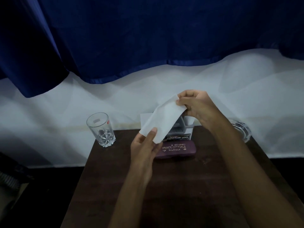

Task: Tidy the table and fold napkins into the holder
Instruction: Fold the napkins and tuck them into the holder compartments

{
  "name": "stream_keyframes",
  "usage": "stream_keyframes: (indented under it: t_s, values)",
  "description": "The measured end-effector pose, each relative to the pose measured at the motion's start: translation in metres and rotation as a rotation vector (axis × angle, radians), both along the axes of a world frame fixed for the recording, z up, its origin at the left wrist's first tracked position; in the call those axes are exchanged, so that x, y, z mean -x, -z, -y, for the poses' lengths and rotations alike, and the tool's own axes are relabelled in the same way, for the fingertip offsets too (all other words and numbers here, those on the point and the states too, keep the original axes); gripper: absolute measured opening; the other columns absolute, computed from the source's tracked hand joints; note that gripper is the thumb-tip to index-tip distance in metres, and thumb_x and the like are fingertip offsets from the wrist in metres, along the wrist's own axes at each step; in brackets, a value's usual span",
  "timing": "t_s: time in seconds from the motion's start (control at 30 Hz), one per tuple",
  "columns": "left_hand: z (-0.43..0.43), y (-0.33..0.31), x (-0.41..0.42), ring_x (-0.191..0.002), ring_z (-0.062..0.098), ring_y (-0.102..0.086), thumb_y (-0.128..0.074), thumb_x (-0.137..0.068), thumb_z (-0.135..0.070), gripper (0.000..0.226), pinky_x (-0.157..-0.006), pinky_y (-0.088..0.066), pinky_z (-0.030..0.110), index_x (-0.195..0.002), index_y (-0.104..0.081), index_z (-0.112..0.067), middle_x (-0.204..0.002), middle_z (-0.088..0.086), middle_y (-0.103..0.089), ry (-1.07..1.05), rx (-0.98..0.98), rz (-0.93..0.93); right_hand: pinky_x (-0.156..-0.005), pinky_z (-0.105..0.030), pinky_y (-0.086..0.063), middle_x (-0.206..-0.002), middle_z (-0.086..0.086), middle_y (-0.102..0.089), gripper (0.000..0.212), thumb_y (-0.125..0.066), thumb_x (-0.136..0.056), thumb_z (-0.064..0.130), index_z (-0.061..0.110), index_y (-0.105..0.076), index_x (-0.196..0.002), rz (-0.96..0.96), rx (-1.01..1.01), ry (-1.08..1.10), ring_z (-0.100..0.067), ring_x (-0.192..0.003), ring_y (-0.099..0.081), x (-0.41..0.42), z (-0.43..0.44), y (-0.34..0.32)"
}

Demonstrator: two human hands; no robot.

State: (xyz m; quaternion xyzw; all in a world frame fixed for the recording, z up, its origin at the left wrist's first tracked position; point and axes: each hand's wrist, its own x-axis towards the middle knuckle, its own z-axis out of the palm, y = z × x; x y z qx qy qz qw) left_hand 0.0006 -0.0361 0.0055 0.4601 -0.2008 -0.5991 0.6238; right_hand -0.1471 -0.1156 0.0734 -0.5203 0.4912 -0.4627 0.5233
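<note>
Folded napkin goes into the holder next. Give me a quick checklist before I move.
1. Grip: ok. The left hand pinches the near end of the napkin and the right hand pinches the far end.
2. Napkin off the table: ok, it is held in the air.
3. Fold finished: cannot tell.
4. Room in the holder: cannot tell, the napkin hides most of it.
5. Front of holder free: not ok, the case lies just before it.
6. Glass out of the way: ok, it stands upright, off to the left.
</note>
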Motion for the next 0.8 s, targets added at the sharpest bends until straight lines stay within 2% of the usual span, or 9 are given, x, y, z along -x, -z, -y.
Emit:
stream_keyframes:
  t_s: [0.07, 0.13, 0.2, 0.27, 0.37, 0.5, 0.6, 0.7, 0.8]
  values:
    - [0.0, -0.001, 0.001, -0.072, 0.013, -0.064, -0.061, -0.087, -0.011, 0.009, -0.058, -0.057, 0.019, -0.094, -0.064, -0.016, -0.088, 0.002, -0.069, -0.066, -0.009, 0.021, -0.051, -0.026, -0.057, -0.075, -0.008, -0.063, 0.018, -0.059, -0.079, -0.006, 0.01, -0.061, -0.07, -0.07, -0.009, 0.033, -0.016, -0.064, -0.062, 0.005, 0.001, 0.002]
    - [0.0, 0.0, 0.002, -0.072, 0.012, -0.062, -0.059, -0.088, -0.01, 0.009, -0.058, -0.056, 0.021, -0.087, -0.063, -0.018, -0.082, 0.0, -0.066, -0.126, 0.016, 0.171, -0.056, -0.028, -0.057, -0.081, -0.009, -0.062, 0.014, -0.06, -0.078, -0.005, 0.008, -0.062, -0.081, -0.342, 0.04, 0.039, -0.018, -0.069, -0.061, 0.01, 0.002, 0.004]
    - [0.002, 0.003, 0.001, -0.076, 0.016, -0.06, -0.059, -0.088, -0.009, 0.015, -0.068, -0.056, 0.03, -0.078, -0.061, -0.02, -0.079, 0.001, -0.064, -0.161, 0.089, 0.476, -0.068, -0.03, -0.052, -0.094, -0.005, -0.06, 0.03, -0.063, -0.076, -0.002, 0.011, -0.062, -0.102, -0.637, 0.162, 0.003, -0.018, -0.082, -0.057, 0.011, 0.002, 0.007]
    - [0.001, 0.005, -0.002, -0.073, 0.014, -0.059, -0.06, -0.088, -0.013, 0.008, -0.067, -0.05, 0.02, -0.081, -0.062, -0.017, -0.078, 0.001, -0.063, -0.128, 0.193, 0.826, -0.082, -0.032, -0.046, -0.106, 0.004, -0.053, 0.047, -0.066, -0.074, 0.003, 0.022, -0.058, -0.117, -0.776, 0.266, -0.088, -0.018, -0.1, -0.046, 0.005, -0.003, 0.006]
    - [-0.001, 0.008, -0.005, -0.068, 0.01, -0.058, -0.06, -0.087, -0.017, 0.006, -0.059, -0.042, 0.013, -0.086, -0.062, -0.021, -0.074, -0.004, -0.063, -0.116, 0.273, 1.086, -0.089, -0.035, -0.04, -0.11, 0.008, -0.052, 0.046, -0.069, -0.071, 0.007, 0.028, -0.064, -0.11, -0.893, 0.293, -0.331, -0.017, -0.108, -0.032, -0.009, -0.012, 0.006]
    - [-0.003, 0.009, -0.003, -0.072, 0.013, -0.062, -0.061, -0.086, -0.018, 0.017, -0.062, -0.047, 0.029, -0.082, -0.058, -0.034, -0.076, -0.005, -0.065, -0.077, 0.338, 1.107, -0.074, -0.024, -0.045, -0.09, -0.003, -0.068, 0.021, -0.069, -0.071, 0.005, 0.014, -0.073, -0.09, -0.913, 0.284, -0.431, -0.008, -0.087, -0.05, -0.02, -0.013, 0.01]
    - [-0.002, 0.006, -0.003, -0.077, -0.003, -0.06, -0.063, -0.086, -0.018, 0.026, -0.064, -0.046, 0.009, -0.094, -0.055, -0.041, -0.084, -0.016, -0.062, -0.154, 0.366, 0.987, -0.05, -0.005, -0.035, -0.077, -0.008, -0.067, 0.013, -0.067, -0.073, -0.001, 0.003, -0.073, -0.084, -0.824, 0.288, -0.334, 0.007, -0.05, -0.05, -0.014, -0.007, 0.007]
    - [0.0, 0.005, -0.003, -0.082, -0.008, -0.059, -0.06, -0.087, -0.018, 0.033, -0.071, -0.045, 0.005, -0.098, -0.051, -0.047, -0.093, -0.014, -0.062, -0.216, 0.349, 0.817, -0.06, -0.012, -0.044, -0.075, -0.005, -0.066, 0.008, -0.067, -0.076, -0.001, 0.001, -0.071, -0.083, -0.585, 0.314, -0.085, -0.002, -0.058, -0.054, 0.002, 0.002, 0.008]
    - [0.0, 0.006, -0.005, -0.08, -0.009, -0.059, -0.057, -0.089, -0.012, 0.034, -0.07, -0.043, 0.002, -0.095, -0.052, -0.045, -0.09, -0.017, -0.061, -0.233, 0.327, 0.752, -0.046, -0.009, -0.041, -0.065, -0.002, -0.061, 0.007, -0.065, -0.079, -0.001, 0.004, -0.067, -0.084, -0.397, 0.308, 0.138, -0.011, -0.057, -0.056, 0.017, 0.011, 0.014]
